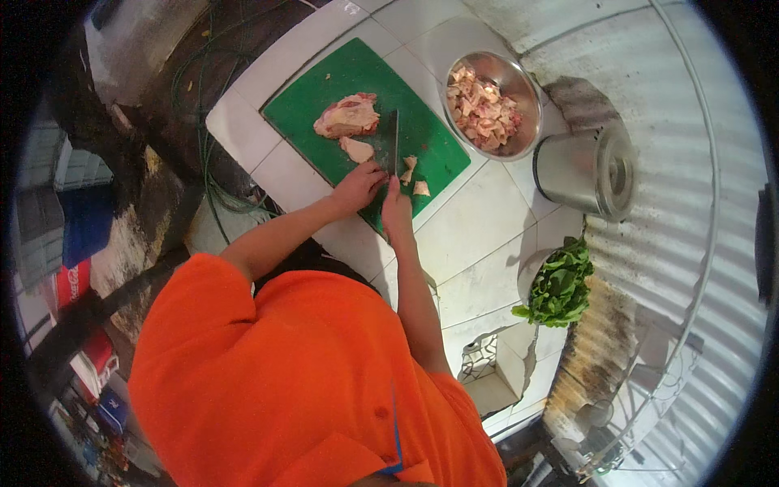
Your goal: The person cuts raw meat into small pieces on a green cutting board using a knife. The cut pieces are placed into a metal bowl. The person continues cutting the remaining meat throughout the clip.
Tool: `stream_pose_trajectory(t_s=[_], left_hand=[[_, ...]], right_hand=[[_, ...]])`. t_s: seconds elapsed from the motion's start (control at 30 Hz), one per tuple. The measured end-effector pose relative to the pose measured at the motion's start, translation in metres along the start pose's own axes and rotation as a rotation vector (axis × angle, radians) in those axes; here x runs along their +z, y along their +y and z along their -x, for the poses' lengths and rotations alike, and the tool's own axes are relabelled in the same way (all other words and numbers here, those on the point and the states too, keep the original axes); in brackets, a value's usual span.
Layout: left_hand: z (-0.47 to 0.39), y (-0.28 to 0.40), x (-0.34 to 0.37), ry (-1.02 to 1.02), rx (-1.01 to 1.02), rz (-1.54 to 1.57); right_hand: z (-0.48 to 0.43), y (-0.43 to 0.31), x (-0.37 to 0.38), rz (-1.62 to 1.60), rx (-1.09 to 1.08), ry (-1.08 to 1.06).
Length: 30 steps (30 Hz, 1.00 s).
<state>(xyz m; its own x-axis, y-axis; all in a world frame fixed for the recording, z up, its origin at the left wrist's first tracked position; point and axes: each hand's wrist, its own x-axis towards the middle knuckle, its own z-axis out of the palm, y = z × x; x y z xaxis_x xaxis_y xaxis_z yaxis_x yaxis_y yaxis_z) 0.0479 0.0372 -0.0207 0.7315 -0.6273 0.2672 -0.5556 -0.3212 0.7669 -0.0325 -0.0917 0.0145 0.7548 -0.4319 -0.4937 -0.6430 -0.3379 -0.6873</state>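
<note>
My right hand (395, 210) is closed around the handle of a knife (393, 143), whose blade stands edge-down on a green cutting board (435, 137). Just left of the blade, my left hand (360, 187) rests low on the board, its fingertips by the knife; whether they hold a piece is hidden. Beyond my left hand lies a smaller piece of raw meat (356, 150), and above that a large piece of raw poultry (348, 115). Small cut pieces (420, 188) lie right of the knife.
A steel bowl of cut raw meat (484, 109) stands right of the board. Near the corrugated wall are a lidded metal pot (578, 173) and leafy greens (560, 283) in a container. A sink (494, 371) opens in the tiled counter (481, 213). A green hose (210, 170) hangs left.
</note>
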Motion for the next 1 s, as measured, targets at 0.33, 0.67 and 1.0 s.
stream_pose_trajectory(t_s=[0.33, 0.67, 1.0], left_hand=[[-0.014, 0.003, -0.004, 0.021, -0.281, 0.091], [-0.046, 0.023, 0.022, 0.131, -0.03, 0.106], [-0.059, 0.025, 0.073, 0.228, -0.207, 0.201]], right_hand=[[0.028, 0.014, -0.01, 0.023, 0.059, -0.071], [0.123, 0.072, -0.04, -1.036, 0.53, -0.051], [0.09, 0.044, -0.004, -1.043, 0.592, -0.297]])
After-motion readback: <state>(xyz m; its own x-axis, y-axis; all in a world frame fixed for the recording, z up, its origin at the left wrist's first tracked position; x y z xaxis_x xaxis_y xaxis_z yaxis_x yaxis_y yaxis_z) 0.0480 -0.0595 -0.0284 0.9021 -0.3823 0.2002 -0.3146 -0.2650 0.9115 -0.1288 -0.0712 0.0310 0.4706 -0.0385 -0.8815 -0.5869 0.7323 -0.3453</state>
